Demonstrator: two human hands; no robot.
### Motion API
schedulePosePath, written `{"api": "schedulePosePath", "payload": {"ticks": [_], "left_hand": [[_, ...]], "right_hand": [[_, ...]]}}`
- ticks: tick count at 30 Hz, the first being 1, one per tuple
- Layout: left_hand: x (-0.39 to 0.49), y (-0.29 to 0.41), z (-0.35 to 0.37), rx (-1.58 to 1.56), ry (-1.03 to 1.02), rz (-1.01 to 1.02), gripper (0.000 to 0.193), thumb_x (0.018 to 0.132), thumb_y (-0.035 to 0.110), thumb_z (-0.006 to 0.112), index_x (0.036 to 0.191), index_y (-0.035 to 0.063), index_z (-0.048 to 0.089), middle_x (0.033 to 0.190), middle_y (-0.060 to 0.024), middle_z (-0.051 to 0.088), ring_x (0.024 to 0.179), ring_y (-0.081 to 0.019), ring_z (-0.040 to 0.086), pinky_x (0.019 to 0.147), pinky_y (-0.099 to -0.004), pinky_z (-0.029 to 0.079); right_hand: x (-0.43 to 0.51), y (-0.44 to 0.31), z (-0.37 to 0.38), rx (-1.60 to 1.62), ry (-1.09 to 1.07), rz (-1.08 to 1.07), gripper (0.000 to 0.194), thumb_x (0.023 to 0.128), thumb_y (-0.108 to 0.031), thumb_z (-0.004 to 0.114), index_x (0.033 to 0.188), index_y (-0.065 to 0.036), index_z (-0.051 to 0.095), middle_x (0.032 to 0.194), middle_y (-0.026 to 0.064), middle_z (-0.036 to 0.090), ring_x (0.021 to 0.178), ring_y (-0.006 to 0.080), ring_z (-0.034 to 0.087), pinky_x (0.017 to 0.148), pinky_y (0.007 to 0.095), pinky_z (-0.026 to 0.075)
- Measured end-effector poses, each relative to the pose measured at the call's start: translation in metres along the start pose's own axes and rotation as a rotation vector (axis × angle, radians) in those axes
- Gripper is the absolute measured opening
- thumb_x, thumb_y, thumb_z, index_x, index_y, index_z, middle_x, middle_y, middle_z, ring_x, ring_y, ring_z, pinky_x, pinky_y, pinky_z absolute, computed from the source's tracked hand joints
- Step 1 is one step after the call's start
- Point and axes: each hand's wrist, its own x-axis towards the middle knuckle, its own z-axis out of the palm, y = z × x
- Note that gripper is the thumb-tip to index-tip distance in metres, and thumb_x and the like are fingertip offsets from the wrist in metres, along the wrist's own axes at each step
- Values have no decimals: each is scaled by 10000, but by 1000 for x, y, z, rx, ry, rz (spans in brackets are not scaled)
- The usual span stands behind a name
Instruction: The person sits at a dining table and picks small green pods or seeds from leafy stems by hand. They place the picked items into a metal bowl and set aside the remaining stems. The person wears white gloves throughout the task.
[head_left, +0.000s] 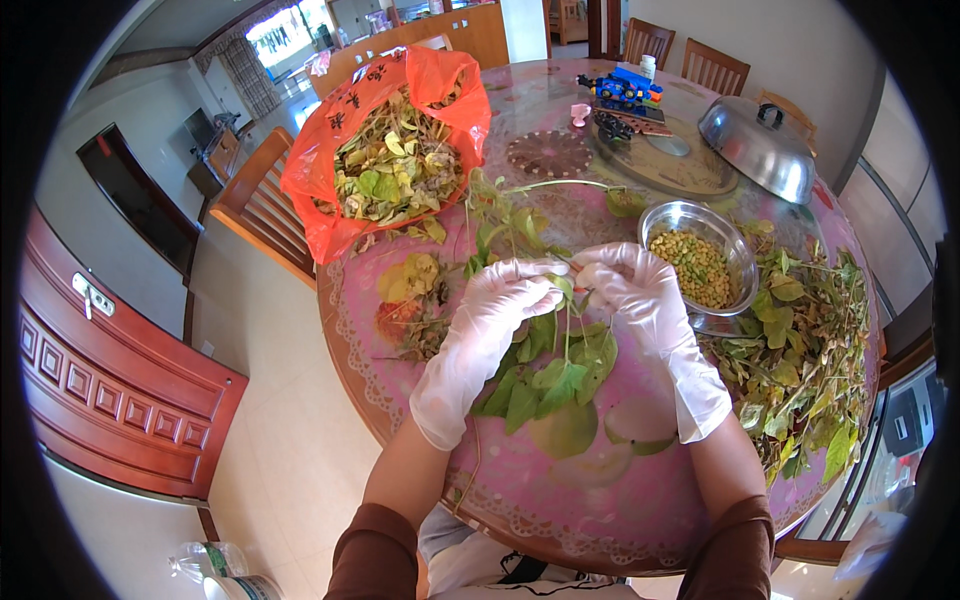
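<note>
Both hands wear thin whitish gloves and meet over the near middle of the round table. My left hand (502, 307) pinches a leafy green plant stem with its fingertips. Close beside it, my right hand (637, 296) has its fingers closed at the same stem; a small part is hidden between the fingertips. Green leaves (559, 382) of the plant hang below the hands, and more of it extends beyond them. Right of my right hand, a steel bowl (742, 259) holds yellow and green beans (691, 262). A large heap of leafy bean plants (802, 352) lies at the right.
A red plastic bag (315, 165) full of withered leaves (397, 161) stands at the back left. Dry scraps (427, 330) lie left of my left hand. Farther back are a metal dome lid (757, 146), a round turntable (694, 176) and a blue toy (619, 86). Wooden chairs (262, 202) surround the table.
</note>
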Motion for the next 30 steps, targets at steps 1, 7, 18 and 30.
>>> {"api": "schedulePosePath", "payload": {"ticks": [1, 7, 18, 30], "left_hand": [[0, 1, -1, -15, -10, 3, 165, 826, 4, 576, 987, -19, 607, 969, -103, 625, 887, -182, 608, 784, -286, 506], [2, 2, -5, -102, -58, 11, 156, 796, 61, 613, 943, 13, 630, 984, -95, 626, 904, -186, 594, 807, -288, 456], [-4, 0, 2, 25, -14, 30, 152, 797, 89, 610, 932, 22, 633, 993, -88, 626, 881, -145, 583, 767, -276, 466], [-1, -3, -1, 81, -61, -4, 179, 835, 51, 537, 990, 17, 619, 924, -59, 626, 752, -88, 548, 675, -210, 441]], "right_hand": [[0, -3, -2, -42, 6, -2, 167, 822, -41, 572, 972, 30, 588, 798, 41, 608, 644, 61, 508, 564, 182, 408], [1, -7, -3, -417, -7, -120, 139, 786, -95, 640, 885, 2, 625, 724, 21, 596, 619, 60, 490, 566, 214, 413], [-17, -4, 18, -719, 107, -242, 293, 688, -283, 763, 689, -32, 612, 540, 62, 546, 514, 163, 563, 506, 276, 440], [-6, 16, 9, -451, -76, -126, 139, 814, -120, 650, 789, -7, 572, 658, 8, 565, 593, 66, 485, 557, 215, 415]]}}
